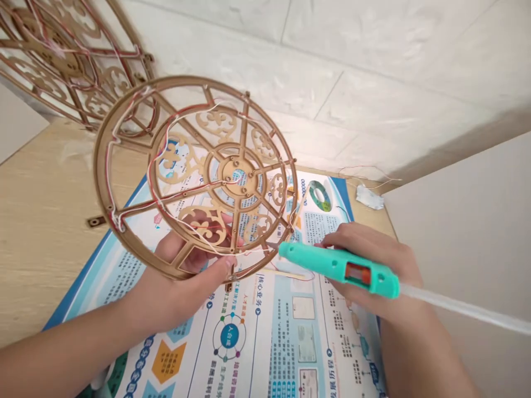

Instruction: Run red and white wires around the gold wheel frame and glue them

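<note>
- Lying below the round wooden frame (98,171), a printed poster (286,326) with blue borders covers much of a pale wood-grain table (41,232).
- Standing beyond the round wooden frame, toward the upper left, a second fretwork wooden frame (53,61) leans near a white textured wall (332,55).
- Sitting on the table to the left of the round wooden frame, a small dark metal bracket (96,221) lies just beside the poster's edge.
- Resting past the round wooden frame, to the right, a white wad (368,196) trails thin wires.
- Running along the round wooden frame's rings and spokes, thin red and white wires (168,149) loop loosely across its openings.
- Pointing at the lower right of the round wooden frame, the metal nozzle of a teal hot glue gun (332,264) sits near the rim, with nothing between them.
- Trailing from the back of the hot glue gun, a translucent rod (464,307) runs toward the lower right.
- Gripping the round wooden frame, the left hand (178,293) curls its fingers behind the lower rim and presses its thumb on the front, holding the frame tilted above the poster.
- Closing around the hot glue gun's body, the right hand (373,246) holds it level, forearm coming in from the lower right.
</note>
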